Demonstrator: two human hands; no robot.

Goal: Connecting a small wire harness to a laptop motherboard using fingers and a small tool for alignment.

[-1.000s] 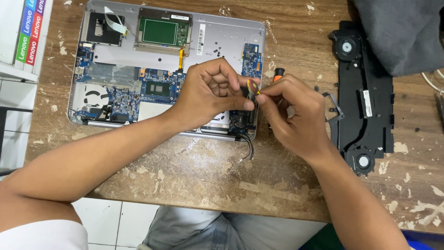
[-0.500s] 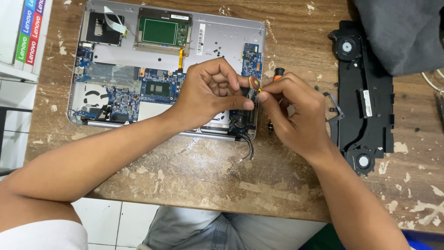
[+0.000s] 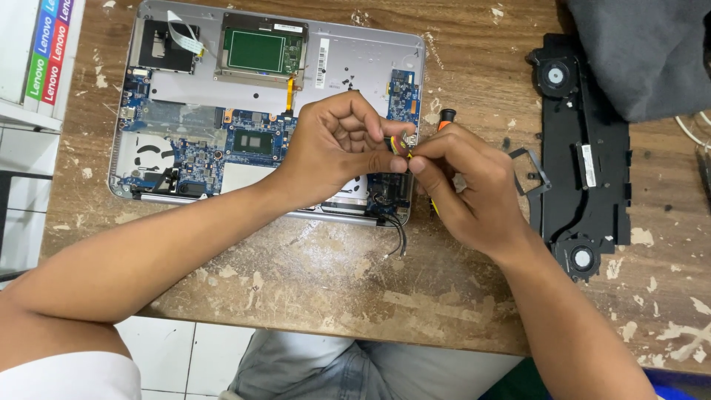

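An opened silver laptop base (image 3: 363, 59) lies on the wooden table, its blue circuit board (image 3: 252, 141) exposed. My left hand (image 3: 333, 148) and my right hand (image 3: 466, 185) meet over the laptop's right side. Both pinch a small connector with red, yellow and black wires (image 3: 402, 144) between thumb and fingertips. My right hand also holds a screwdriver with an orange and black handle (image 3: 445, 116), mostly hidden in the palm. Two loose black cables (image 3: 400, 237) hang off the laptop's front right corner.
A black fan and heat-pipe assembly (image 3: 585, 170) lies to the right of the laptop, with a small black bracket (image 3: 535, 167) beside it. Dark grey cloth (image 3: 644, 52) covers the far right corner. White boxes (image 3: 37, 52) stand at the far left. The table's front edge (image 3: 333, 326) is near my lap.
Both hands stay pinched on the small wired connector; the fingers have shifted only slightly. Nothing else has moved.
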